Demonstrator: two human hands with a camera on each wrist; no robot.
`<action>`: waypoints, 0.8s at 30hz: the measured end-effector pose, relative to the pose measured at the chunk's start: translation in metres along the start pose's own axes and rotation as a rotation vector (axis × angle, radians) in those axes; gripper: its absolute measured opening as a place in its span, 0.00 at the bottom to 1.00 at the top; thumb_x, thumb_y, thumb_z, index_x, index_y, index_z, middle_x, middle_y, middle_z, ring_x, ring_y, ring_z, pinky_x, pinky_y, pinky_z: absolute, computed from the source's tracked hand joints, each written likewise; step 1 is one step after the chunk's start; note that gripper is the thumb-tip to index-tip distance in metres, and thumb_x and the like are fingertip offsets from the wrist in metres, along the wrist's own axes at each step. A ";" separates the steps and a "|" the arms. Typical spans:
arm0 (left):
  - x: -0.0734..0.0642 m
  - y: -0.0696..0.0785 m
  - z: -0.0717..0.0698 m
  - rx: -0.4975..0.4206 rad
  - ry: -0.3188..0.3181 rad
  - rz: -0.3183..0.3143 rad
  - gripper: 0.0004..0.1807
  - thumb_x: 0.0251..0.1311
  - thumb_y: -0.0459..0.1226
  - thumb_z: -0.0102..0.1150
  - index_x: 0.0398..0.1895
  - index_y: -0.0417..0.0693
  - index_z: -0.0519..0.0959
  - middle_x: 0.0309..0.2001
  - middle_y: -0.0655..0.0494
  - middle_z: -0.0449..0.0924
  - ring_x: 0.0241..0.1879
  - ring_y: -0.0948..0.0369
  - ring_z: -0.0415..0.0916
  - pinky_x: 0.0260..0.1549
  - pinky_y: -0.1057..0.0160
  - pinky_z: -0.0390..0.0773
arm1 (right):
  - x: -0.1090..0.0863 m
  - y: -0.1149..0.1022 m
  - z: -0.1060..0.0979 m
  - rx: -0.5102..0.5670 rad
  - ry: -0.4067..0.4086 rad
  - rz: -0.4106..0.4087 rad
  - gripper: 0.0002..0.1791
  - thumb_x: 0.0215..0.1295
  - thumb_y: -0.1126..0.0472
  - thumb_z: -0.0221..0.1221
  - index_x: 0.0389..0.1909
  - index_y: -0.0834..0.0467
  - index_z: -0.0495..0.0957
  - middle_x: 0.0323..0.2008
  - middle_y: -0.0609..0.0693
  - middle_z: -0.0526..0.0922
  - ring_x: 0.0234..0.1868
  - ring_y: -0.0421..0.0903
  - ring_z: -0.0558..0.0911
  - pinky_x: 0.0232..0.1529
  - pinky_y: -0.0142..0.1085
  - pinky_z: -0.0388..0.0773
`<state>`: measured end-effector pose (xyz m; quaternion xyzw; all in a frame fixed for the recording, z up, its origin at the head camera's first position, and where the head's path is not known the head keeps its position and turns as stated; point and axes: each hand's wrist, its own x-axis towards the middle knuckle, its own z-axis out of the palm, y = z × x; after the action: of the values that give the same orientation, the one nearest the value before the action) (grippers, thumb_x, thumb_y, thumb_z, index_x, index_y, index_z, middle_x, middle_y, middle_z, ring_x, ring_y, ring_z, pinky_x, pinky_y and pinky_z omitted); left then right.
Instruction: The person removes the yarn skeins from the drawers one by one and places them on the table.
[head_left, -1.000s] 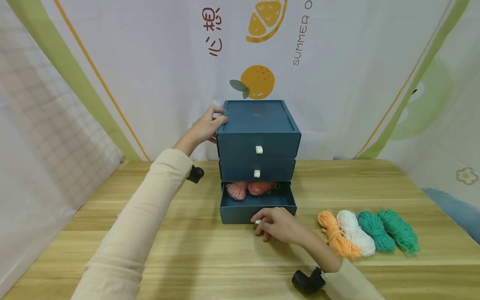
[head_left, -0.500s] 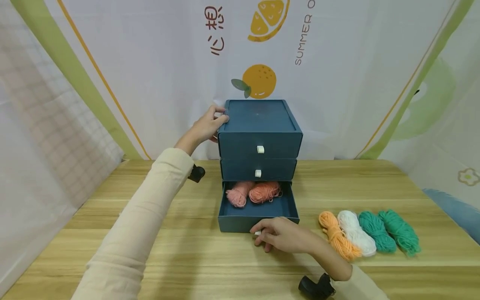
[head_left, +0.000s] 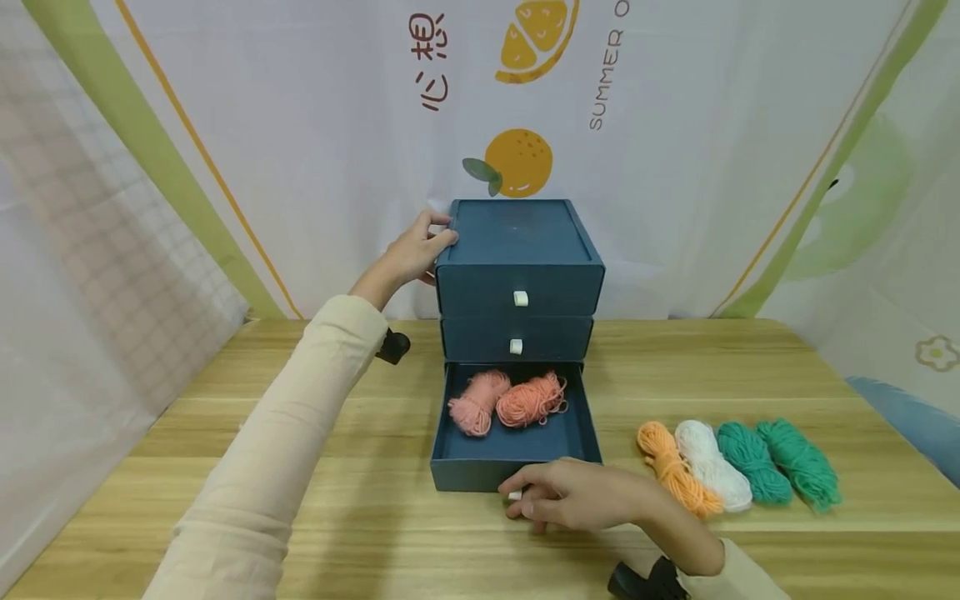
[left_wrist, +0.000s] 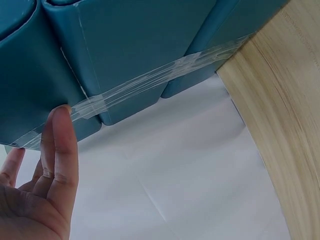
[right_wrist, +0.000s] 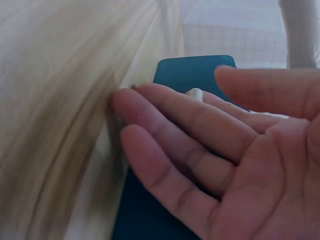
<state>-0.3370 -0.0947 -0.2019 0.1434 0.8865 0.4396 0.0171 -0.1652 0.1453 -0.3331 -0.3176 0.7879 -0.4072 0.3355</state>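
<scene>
A dark blue cabinet (head_left: 517, 233) with three stacked drawers stands on the table. Its bottom drawer (head_left: 465, 476) is pulled out, with a pink yarn skein (head_left: 480, 403) and a coral yarn skein (head_left: 532, 400) lying inside. My right hand (head_left: 581, 497) holds the drawer's white knob (head_left: 515, 495) between its fingers; in the right wrist view the thumb stands apart from the knob (right_wrist: 195, 94). At the cabinet's upper left edge rests my left hand (head_left: 408, 252). The left wrist view shows nearly straight fingers (left_wrist: 64, 145) touching the taped side.
To the right of the drawer lie an orange skein (head_left: 671, 471), a white skein (head_left: 711, 467) and two green skeins (head_left: 798, 465) on the wooden table (head_left: 300, 517). A printed curtain (head_left: 337, 125) hangs close behind the cabinet. The two upper drawers are closed.
The bottom drawer has slid further out toward me, with my right hand moving along at its knob. More of the pink and coral skeins shows. My left hand has stayed on the cabinet.
</scene>
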 end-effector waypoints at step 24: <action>-0.002 0.000 0.001 0.003 0.007 0.000 0.28 0.70 0.50 0.37 0.70 0.53 0.50 0.65 0.45 0.62 0.46 0.47 0.78 0.41 0.53 0.80 | -0.025 -0.030 -0.012 -0.149 -0.113 -0.087 0.21 0.71 0.54 0.47 0.62 0.55 0.67 0.45 0.47 0.82 0.41 0.31 0.77 0.44 0.27 0.75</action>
<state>-0.3353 -0.0943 -0.2022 0.1421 0.8872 0.4388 0.0137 -0.1535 0.1560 -0.2958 -0.3980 0.7812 -0.3432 0.3370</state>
